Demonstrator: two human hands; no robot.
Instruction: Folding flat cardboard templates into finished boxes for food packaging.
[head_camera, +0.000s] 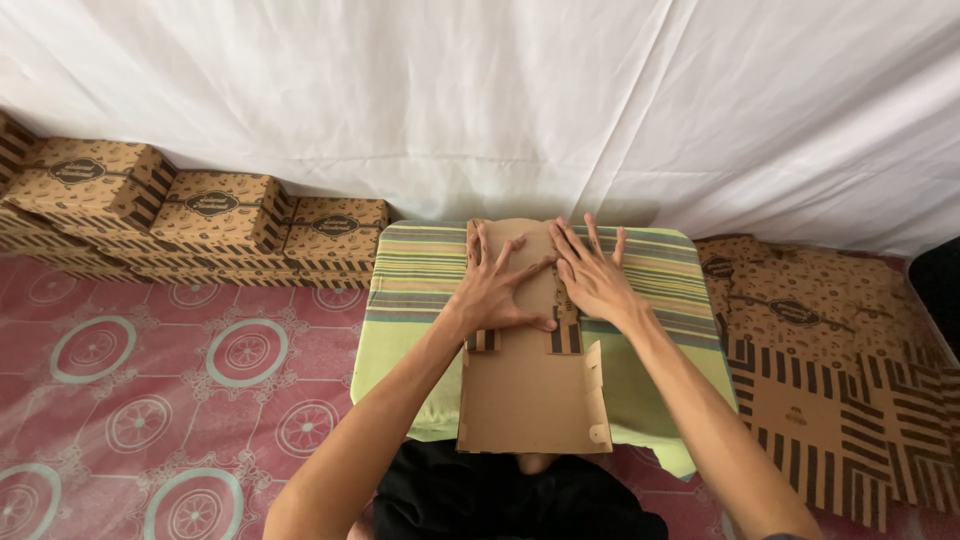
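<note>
On a low stand draped in a green striped cloth: one flat brown cardboard box blank, unprinted side up, long axis running away from the person, its near end overhanging the stand toward the lap. Left hand: fingers spread wide, palm flat, pressing the blank's far left part, gripping nothing. Right hand: likewise splayed and flat on the far right part, thumbs nearly meeting at the middle, apparently to pin a folded panel down so a crease sets. Side flaps at the near end stand slightly raised. Right of the stand, on the floor: a stack of unfolded printed blanks, brown with dark stripes, lying within reach. Left, along the white sheet backdrop: a row of assembled printed boxes, stacked, on the red patterned floor mat.
</note>
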